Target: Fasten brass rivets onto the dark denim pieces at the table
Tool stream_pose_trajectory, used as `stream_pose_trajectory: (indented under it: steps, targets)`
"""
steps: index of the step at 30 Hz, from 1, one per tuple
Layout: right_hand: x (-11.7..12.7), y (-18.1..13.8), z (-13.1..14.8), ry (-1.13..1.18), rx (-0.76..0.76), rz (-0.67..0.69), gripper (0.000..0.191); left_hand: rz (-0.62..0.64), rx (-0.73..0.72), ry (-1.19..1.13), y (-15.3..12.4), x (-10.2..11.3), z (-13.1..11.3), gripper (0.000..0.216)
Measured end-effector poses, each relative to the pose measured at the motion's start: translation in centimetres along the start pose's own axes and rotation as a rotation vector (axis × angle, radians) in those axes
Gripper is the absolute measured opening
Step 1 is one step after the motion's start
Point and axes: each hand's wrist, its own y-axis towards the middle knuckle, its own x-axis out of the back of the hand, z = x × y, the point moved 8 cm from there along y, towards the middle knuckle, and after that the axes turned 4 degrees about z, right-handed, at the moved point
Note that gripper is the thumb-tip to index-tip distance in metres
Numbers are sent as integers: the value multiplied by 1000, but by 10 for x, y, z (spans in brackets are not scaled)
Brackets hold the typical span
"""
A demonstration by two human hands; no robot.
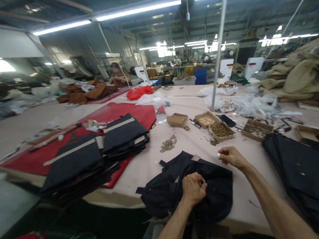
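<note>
A black fabric piece (216,199), perhaps a bag part, lies crumpled at the table's front edge, with tabs and small metal studs on it. My left hand (194,189) is closed on its middle, fingers curled into the cloth. To the right and above the cloth, my right hand (232,156) is raised with thumb and fingers pinched together. Something white shows at its fingertips; whether it is a finger wrap or a held thing is unclear. Beyond the cloth lies a loose pile of metal rings (168,144). A cardboard box of small brass-coloured parts (222,130) stands past my right hand.
Stacked black fabric panels (74,154) lie left on a red sheet (111,110); more black pieces (302,171) lie right. Further open boxes (177,119), a phone (226,120) and a metal pole (220,46) stand beyond. A person (119,76) sits across the table.
</note>
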Motion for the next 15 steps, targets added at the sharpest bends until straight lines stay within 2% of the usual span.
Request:
stream_pose_trajectory:
  steps: [2,4,8,12,15]
  targets:
    - [-28,35,12,-84,52,30,29,0,0,-19,-4,-2,2,12]
    - [-68,67,29,-211,108,82,23,-5,3,-26,-6,-4,5,15]
    - [-143,118,63,-534,169,75,16,11,47,-11,-12,-7,9,23]
    - [-200,137,90,-613,207,81,13,79,107,-82,-25,-4,12,23]
    - [-229,142,96,-660,225,105,14,80,100,-194,-37,6,12,18]
